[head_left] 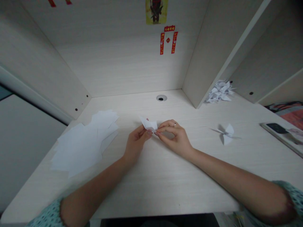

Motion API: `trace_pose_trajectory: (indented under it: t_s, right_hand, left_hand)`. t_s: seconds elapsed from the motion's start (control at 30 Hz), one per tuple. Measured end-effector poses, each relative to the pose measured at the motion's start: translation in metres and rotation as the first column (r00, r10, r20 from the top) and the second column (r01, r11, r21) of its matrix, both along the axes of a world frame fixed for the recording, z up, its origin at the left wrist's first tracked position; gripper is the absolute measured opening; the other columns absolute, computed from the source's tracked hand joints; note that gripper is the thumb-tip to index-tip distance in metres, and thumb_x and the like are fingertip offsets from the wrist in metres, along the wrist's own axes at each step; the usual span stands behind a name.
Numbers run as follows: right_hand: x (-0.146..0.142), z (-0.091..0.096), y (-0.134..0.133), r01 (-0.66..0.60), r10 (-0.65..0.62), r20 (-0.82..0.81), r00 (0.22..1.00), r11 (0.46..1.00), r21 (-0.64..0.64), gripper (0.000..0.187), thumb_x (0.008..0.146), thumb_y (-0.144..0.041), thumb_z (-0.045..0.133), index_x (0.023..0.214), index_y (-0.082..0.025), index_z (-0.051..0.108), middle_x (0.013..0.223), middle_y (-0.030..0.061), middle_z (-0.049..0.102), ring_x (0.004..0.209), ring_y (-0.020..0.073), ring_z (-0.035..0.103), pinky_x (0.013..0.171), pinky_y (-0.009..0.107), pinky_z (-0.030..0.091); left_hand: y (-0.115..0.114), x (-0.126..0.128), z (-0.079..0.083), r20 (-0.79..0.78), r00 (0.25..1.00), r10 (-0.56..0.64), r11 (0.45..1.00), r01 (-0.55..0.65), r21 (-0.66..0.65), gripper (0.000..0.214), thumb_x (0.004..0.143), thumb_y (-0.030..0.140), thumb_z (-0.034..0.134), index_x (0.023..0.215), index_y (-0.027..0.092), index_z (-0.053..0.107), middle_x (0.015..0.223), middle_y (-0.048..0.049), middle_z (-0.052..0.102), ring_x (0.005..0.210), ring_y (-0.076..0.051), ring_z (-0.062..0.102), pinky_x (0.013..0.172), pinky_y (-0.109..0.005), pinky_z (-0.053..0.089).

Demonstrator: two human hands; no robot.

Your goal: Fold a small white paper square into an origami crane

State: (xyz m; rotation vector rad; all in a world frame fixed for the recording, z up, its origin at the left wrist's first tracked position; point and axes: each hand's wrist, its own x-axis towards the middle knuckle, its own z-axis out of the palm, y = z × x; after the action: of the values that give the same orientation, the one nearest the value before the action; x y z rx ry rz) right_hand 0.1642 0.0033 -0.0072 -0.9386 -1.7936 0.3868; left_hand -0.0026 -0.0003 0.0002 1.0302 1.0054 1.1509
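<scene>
Near the middle of the desk, a small piece of folded white paper (150, 124) is held up between both hands. My left hand (137, 137) pinches its lower left part with thumb and fingers. From the other side, my right hand (174, 134), with a ring on one finger, grips the paper's lower right corner between thumb and fingertips. The fingers partly hide the lower edge of the folds. Off to the right lies a folded paper crane (227, 135) with its wings spread, apart from my hands.
Loose white paper sheets (82, 145) lie spread at the left of the desk (151, 189). A heap of folded white papers (220, 91) sits behind the right divider (203, 56). A phone (284, 135) rests at the far right. A cable hole (161, 98) is near the back panel.
</scene>
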Motion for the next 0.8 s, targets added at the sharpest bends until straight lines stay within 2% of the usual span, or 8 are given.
trace_pose_trajectory:
  t_s: [0.17, 0.27, 0.43, 0.57, 0.7, 0.8]
  right_hand:
    - [-0.002, -0.003, 0.002, -0.129, 0.1, -0.159, 0.982, 0.976, -0.178, 0.002, 0.076, -0.021, 0.067, 0.076, -0.021, 0.068, 0.082, 0.0033, 0.063, 0.078, 0.0154, 0.059, 0.072, 0.031, 0.047]
    - [-0.004, -0.004, 0.002, -0.169, 0.119, -0.207, 0.971, 0.955, -0.242, 0.003, 0.075, -0.024, 0.068, 0.075, -0.021, 0.068, 0.079, 0.0028, 0.062, 0.074, 0.0148, 0.058, 0.068, 0.03, 0.046]
    - [-0.004, -0.002, 0.002, -0.168, 0.081, -0.269, 0.96, 0.933, -0.319, 0.01, 0.072, -0.031, 0.072, 0.072, -0.021, 0.069, 0.077, 0.0031, 0.062, 0.071, 0.0147, 0.057, 0.065, 0.029, 0.046]
    - [-0.002, 0.002, 0.003, -0.112, 0.044, -0.249, 0.968, 0.957, -0.267, 0.011, 0.076, -0.031, 0.068, 0.074, -0.021, 0.067, 0.079, 0.0042, 0.062, 0.077, 0.0165, 0.059, 0.066, 0.03, 0.049]
    - [0.002, 0.006, 0.001, -0.008, -0.012, -0.163, 0.987, 0.992, -0.122, 0.007, 0.082, -0.026, 0.06, 0.081, -0.02, 0.063, 0.094, 0.0076, 0.063, 0.087, 0.0183, 0.061, 0.07, 0.031, 0.051]
    - [0.005, 0.008, -0.001, -0.013, 0.013, -0.052, 0.999, 1.0, 0.002, 0.004, 0.083, -0.022, 0.057, 0.086, -0.021, 0.06, 0.098, 0.0076, 0.066, 0.091, 0.0188, 0.062, 0.076, 0.033, 0.052]
  left_hand:
    - [0.0, 0.001, -0.001, -0.04, 0.999, 0.001, 1.0, 0.001, 0.028, 0.064, 0.071, 0.032, 0.071, 0.13, 0.021, 0.049, 0.095, -0.0036, 0.072, 0.092, -0.018, 0.065, 0.091, -0.034, 0.046]
    - [0.0, 0.001, 0.0, -0.057, 0.998, -0.017, 0.998, 0.02, 0.058, 0.065, 0.07, 0.032, 0.072, 0.13, 0.019, 0.049, 0.094, -0.0051, 0.072, 0.091, -0.019, 0.065, 0.09, -0.034, 0.047]
    - [0.003, -0.004, 0.004, -0.095, 0.995, -0.025, 0.994, 0.035, 0.105, 0.06, 0.068, 0.031, 0.074, 0.123, 0.018, 0.053, 0.098, -0.0071, 0.071, 0.089, -0.019, 0.066, 0.085, -0.032, 0.048]
    - [0.006, -0.008, 0.005, -0.122, 0.992, -0.037, 0.992, 0.051, 0.115, 0.06, 0.067, 0.03, 0.075, 0.122, 0.019, 0.054, 0.096, -0.0066, 0.072, 0.083, -0.018, 0.066, 0.079, -0.03, 0.05]
    - [0.006, -0.009, 0.006, -0.168, 0.983, -0.068, 0.993, 0.082, 0.08, 0.055, 0.066, 0.031, 0.075, 0.116, 0.018, 0.058, 0.091, -0.0061, 0.072, 0.076, -0.017, 0.066, 0.072, -0.028, 0.05]
    - [0.005, -0.008, 0.008, -0.182, 0.976, -0.123, 0.989, 0.135, 0.057, 0.05, 0.066, 0.032, 0.074, 0.113, 0.018, 0.061, 0.089, -0.0057, 0.072, 0.076, -0.017, 0.066, 0.069, -0.027, 0.05]
